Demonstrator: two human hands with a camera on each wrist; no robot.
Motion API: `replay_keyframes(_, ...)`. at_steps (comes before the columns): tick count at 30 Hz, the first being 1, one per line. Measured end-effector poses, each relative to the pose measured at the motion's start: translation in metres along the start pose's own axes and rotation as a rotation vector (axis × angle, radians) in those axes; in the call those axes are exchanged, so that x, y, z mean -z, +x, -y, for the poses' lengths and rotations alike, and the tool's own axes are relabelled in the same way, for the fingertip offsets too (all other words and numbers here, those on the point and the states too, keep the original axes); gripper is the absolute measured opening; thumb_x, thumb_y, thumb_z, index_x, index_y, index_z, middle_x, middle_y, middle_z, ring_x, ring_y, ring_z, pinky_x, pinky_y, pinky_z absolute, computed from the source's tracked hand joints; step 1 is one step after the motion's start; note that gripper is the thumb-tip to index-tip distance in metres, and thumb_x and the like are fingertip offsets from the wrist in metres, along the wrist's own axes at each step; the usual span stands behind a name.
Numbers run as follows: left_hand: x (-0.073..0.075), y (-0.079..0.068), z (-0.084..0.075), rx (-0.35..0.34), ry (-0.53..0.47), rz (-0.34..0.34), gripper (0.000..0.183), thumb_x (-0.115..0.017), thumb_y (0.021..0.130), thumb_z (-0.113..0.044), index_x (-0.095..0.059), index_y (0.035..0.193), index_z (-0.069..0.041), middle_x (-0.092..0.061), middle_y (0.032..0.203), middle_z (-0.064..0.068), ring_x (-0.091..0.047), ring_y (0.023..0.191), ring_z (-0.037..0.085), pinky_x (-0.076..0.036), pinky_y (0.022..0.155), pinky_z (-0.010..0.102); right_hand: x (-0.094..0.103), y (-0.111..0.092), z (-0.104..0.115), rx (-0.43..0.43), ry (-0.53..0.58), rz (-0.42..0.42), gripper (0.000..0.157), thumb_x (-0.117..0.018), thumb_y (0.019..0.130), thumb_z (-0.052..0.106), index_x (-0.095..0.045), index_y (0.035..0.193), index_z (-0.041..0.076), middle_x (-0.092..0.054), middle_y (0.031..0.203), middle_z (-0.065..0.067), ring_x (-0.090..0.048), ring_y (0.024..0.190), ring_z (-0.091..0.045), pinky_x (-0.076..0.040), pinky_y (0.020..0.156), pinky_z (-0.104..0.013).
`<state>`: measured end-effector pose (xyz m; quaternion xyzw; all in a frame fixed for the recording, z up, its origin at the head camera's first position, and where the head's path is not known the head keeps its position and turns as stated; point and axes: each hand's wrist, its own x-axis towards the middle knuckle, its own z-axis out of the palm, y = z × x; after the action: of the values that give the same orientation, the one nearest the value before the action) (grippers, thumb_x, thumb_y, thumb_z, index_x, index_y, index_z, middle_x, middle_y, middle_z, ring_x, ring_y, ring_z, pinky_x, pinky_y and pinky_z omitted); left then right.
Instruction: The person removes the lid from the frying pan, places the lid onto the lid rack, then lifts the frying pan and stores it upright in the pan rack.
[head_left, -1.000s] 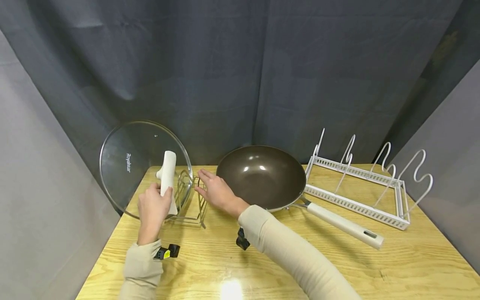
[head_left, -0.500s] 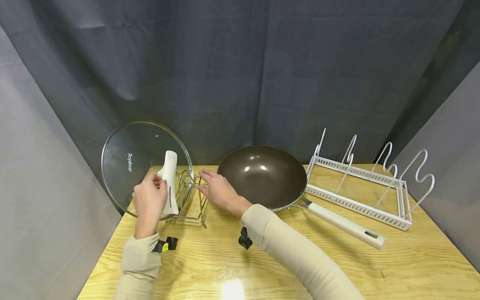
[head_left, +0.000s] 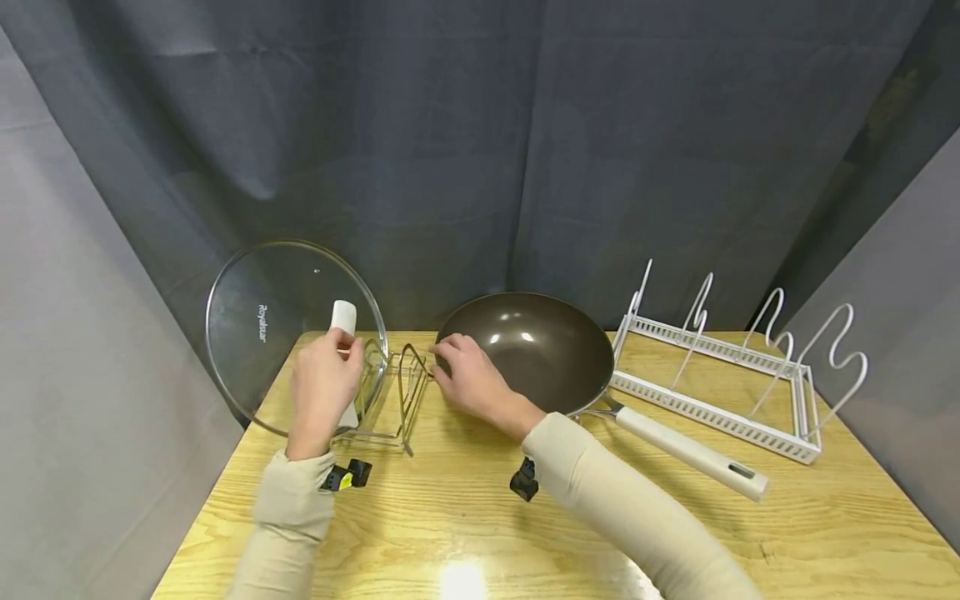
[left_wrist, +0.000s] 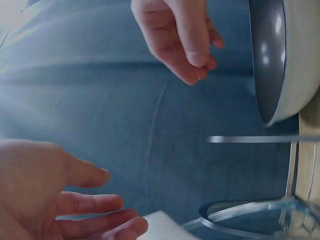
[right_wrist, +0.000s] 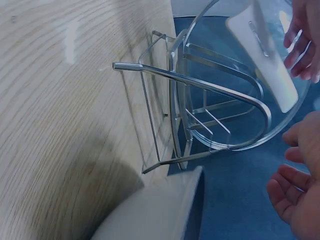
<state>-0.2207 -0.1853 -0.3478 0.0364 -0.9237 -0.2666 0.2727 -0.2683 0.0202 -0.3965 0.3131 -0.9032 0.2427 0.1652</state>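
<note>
A glass lid (head_left: 251, 375) with a steel rim and "Royalstar" lettering stands on edge in a small metal wire rack (right_wrist: 215, 87) on the table's left. Its white handle (right_wrist: 267, 60) faces right. My left hand (head_left: 326, 387) is beside this handle, overlapping it in the head view; the right wrist view shows a gap between fingers and handle. Between the wire rack and a dark-lined wok (head_left: 536, 354) is my right hand (head_left: 476, 379), fingers loosely bent and holding nothing. In the head view it overlaps the wok's left rim.
The wok's long cream handle (head_left: 682, 450) points towards the front right. A white rack (head_left: 712, 412) with wavy wire dividers stands at the right of the wooden table (head_left: 420, 525). Dark curtain (head_left: 480, 167) hangs behind; grey panels (head_left: 82, 375) flank the sides.
My left hand let go of the lid handle, drew left, then came back in front of it and slightly up. My right hand moved right, away from the wire rack. The lid stayed upright.
</note>
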Motion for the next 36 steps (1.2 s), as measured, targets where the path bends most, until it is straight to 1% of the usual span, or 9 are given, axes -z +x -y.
replay_keyframes(3, -0.005, -0.001, -0.008, -0.038, -0.003, 0.053, 0.024, -0.056, 0.092, -0.028, -0.068, 0.093, -0.007, -0.069, 0.087, 0.012, -0.065, 0.075, 0.028, -0.05, 0.057, 0.045, 0.01, -0.01, -0.004, 0.009, -0.007, -0.013, 0.025, -0.059, 0.093, 0.018, -0.063, 0.116, 0.007, -0.058, 0.112, -0.006, -0.053, 0.105, -0.022, -0.046, 0.09, -0.035)
replay_keyframes(7, -0.014, -0.005, -0.022, -0.086, -0.022, 0.147, 0.026, -0.056, 0.093, -0.029, -0.068, 0.099, -0.007, -0.066, 0.091, 0.011, -0.062, 0.077, 0.027, -0.05, 0.059, 0.044, 0.024, -0.027, -0.01, 0.022, -0.004, -0.024, 0.024, -0.061, 0.092, 0.016, -0.064, 0.113, 0.006, -0.059, 0.108, -0.006, -0.054, 0.102, -0.023, -0.047, 0.087, -0.036)
replay_keyframes(10, -0.023, -0.009, -0.033, -0.128, -0.04, 0.198, 0.026, -0.056, 0.093, -0.028, -0.068, 0.101, -0.006, -0.066, 0.096, 0.012, -0.062, 0.083, 0.029, -0.05, 0.065, 0.044, 0.035, -0.042, -0.016, 0.019, -0.01, -0.027, 0.023, -0.062, 0.091, 0.016, -0.065, 0.112, 0.006, -0.059, 0.107, -0.006, -0.053, 0.101, -0.023, -0.047, 0.086, -0.036)
replay_keyframes(16, -0.041, -0.018, -0.055, -0.176, -0.048, 0.3, 0.028, -0.057, 0.093, -0.03, -0.066, 0.106, -0.007, -0.065, 0.105, 0.01, -0.061, 0.094, 0.029, -0.05, 0.074, 0.044, 0.054, -0.075, -0.031, 0.001, -0.081, -0.056, 0.021, -0.065, 0.089, 0.018, -0.067, 0.107, 0.007, -0.061, 0.104, -0.007, -0.054, 0.097, -0.026, -0.047, 0.084, -0.041)
replay_keyframes(19, -0.051, -0.027, -0.066, -0.21, -0.071, 0.359, 0.028, -0.057, 0.093, -0.031, -0.065, 0.107, -0.008, -0.065, 0.104, 0.009, -0.061, 0.09, 0.025, -0.05, 0.071, 0.04, 0.064, -0.093, -0.038, -0.025, -0.134, -0.062, 0.022, -0.067, 0.088, 0.02, -0.068, 0.105, 0.006, -0.061, 0.102, -0.009, -0.055, 0.095, -0.029, -0.047, 0.082, -0.044)
replay_keyframes(24, -0.071, -0.046, -0.086, -0.26, -0.109, 0.441, 0.026, -0.057, 0.093, -0.033, -0.064, 0.105, -0.011, -0.064, 0.097, 0.004, -0.058, 0.078, 0.017, -0.047, 0.062, 0.032, 0.08, -0.121, -0.048, -0.047, -0.22, -0.035, 0.026, -0.069, 0.086, 0.023, -0.067, 0.104, 0.004, -0.06, 0.101, -0.011, -0.054, 0.092, -0.03, -0.047, 0.077, -0.045)
replay_keyframes(28, -0.085, -0.058, -0.101, -0.276, -0.133, 0.492, 0.018, -0.059, 0.092, -0.03, -0.064, 0.1, -0.014, -0.063, 0.093, -0.001, -0.057, 0.081, 0.013, -0.047, 0.064, 0.029, 0.093, -0.14, -0.055, -0.072, -0.266, -0.002, 0.029, -0.069, 0.086, 0.024, -0.066, 0.105, 0.002, -0.059, 0.101, -0.012, -0.054, 0.091, -0.03, -0.048, 0.076, -0.045)
replay_keyframes(31, -0.097, -0.068, -0.112, -0.306, -0.154, 0.529, 0.014, -0.059, 0.092, -0.027, -0.065, 0.098, -0.015, -0.062, 0.092, -0.003, -0.058, 0.083, 0.012, -0.048, 0.067, 0.027, 0.103, -0.151, -0.062, -0.096, -0.291, 0.012, 0.031, -0.069, 0.085, 0.024, -0.065, 0.105, 0.001, -0.059, 0.101, -0.013, -0.054, 0.093, -0.032, -0.047, 0.079, -0.047)
replay_keyframes(36, -0.12, -0.084, -0.129, -0.359, -0.211, 0.572, 0.013, -0.058, 0.093, -0.025, -0.065, 0.097, -0.015, -0.062, 0.087, -0.007, -0.058, 0.076, 0.005, -0.047, 0.065, 0.02, 0.119, -0.169, -0.076, -0.117, -0.316, 0.036, 0.03, -0.07, 0.084, 0.021, -0.063, 0.103, 0.0, -0.059, 0.1, -0.015, -0.054, 0.094, -0.035, -0.046, 0.081, -0.052)
